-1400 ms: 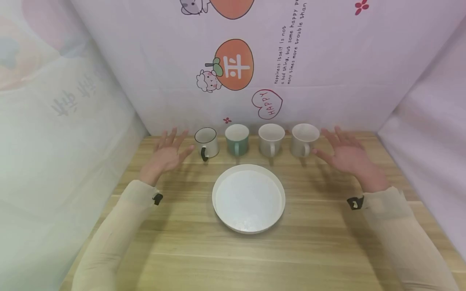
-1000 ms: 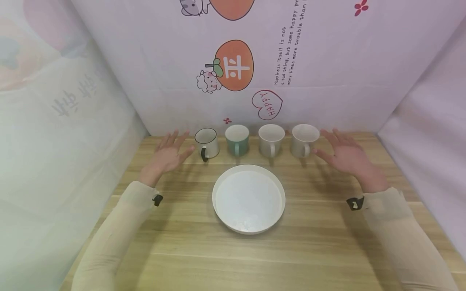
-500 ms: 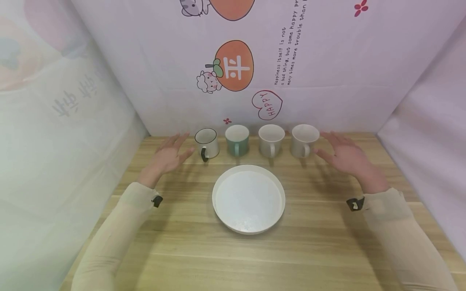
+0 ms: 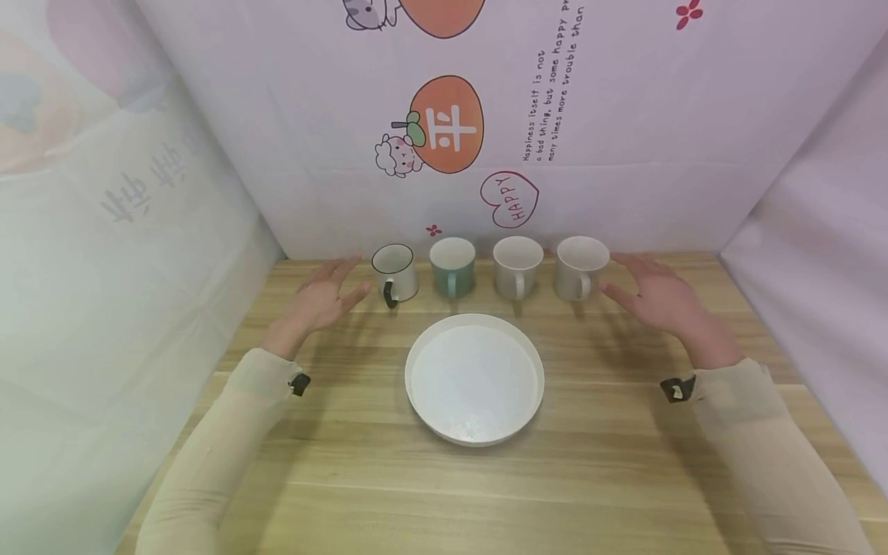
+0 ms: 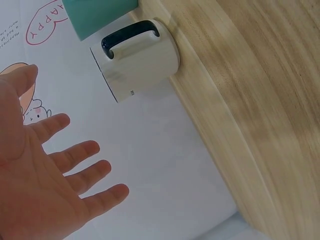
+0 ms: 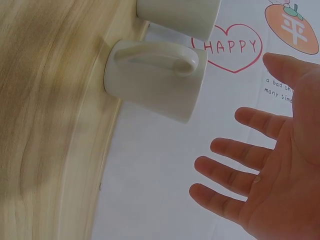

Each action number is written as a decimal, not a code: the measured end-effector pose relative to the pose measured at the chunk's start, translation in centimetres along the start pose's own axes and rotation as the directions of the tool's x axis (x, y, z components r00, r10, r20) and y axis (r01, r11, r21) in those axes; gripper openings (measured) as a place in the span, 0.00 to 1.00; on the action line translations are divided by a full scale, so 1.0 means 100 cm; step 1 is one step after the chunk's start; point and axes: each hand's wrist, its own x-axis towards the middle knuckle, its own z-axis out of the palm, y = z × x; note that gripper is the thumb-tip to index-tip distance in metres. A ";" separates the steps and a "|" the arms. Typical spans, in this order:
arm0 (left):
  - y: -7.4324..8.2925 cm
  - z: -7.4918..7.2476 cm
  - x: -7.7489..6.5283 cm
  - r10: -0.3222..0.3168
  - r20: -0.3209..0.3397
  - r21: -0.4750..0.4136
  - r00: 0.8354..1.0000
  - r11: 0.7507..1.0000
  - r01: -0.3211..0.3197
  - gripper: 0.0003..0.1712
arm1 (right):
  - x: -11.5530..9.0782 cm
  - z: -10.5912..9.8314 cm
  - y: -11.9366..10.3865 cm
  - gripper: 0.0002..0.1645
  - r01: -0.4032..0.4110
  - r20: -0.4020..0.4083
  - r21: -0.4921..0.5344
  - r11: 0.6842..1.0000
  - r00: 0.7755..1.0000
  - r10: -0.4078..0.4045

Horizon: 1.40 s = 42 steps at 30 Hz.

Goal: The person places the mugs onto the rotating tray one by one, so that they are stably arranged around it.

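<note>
Along the back of the wooden table stand several mugs in a row, upright with their handles toward me. Leftmost is a white mug with a black rim and black handle [image 4: 394, 276], then a green mug [image 4: 452, 268], a white mug [image 4: 517, 268] and, at the right end, another white mug [image 4: 581, 268]. My left hand [image 4: 319, 301] hovers beside the black-handled mug, fingers spread and holding nothing. To the right of the last white mug, my right hand [image 4: 662, 301] is likewise spread, its thumb close to that mug's handle. Both wrist views show bare palms.
A round white tray [image 4: 475, 385] with a low rim lies in front of the mugs, on the wooden table [image 4: 486, 501]. A printed white cloth [image 4: 624, 116] rises right behind the row. White cloth also closes off the left and right sides.
Both hands stay in nearly the same place, their fingers dipping slightly and drawing a little closer together. The mugs and tray have not moved.
</note>
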 end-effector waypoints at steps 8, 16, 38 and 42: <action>-0.001 0.001 -0.002 0.011 0.009 -0.013 1.000 1.000 -0.011 0.45 | 0.000 0.000 -0.001 0.47 -0.014 0.009 0.013 1.000 1.000 0.014; -0.001 0.001 -0.004 0.054 0.001 -0.040 0.999 0.998 -0.054 0.42 | 0.000 -0.001 -0.002 0.47 -0.020 0.018 0.026 0.999 1.000 0.020; 0.001 0.005 -0.008 0.072 -0.002 -0.083 0.997 0.994 -0.072 0.36 | 0.001 0.001 -0.004 0.46 -0.065 0.028 0.081 0.995 0.998 0.063; 0.000 0.006 -0.008 0.086 -0.010 -0.097 0.996 0.992 -0.086 0.36 | 0.002 0.001 -0.005 0.46 -0.071 0.027 0.091 0.993 0.997 0.069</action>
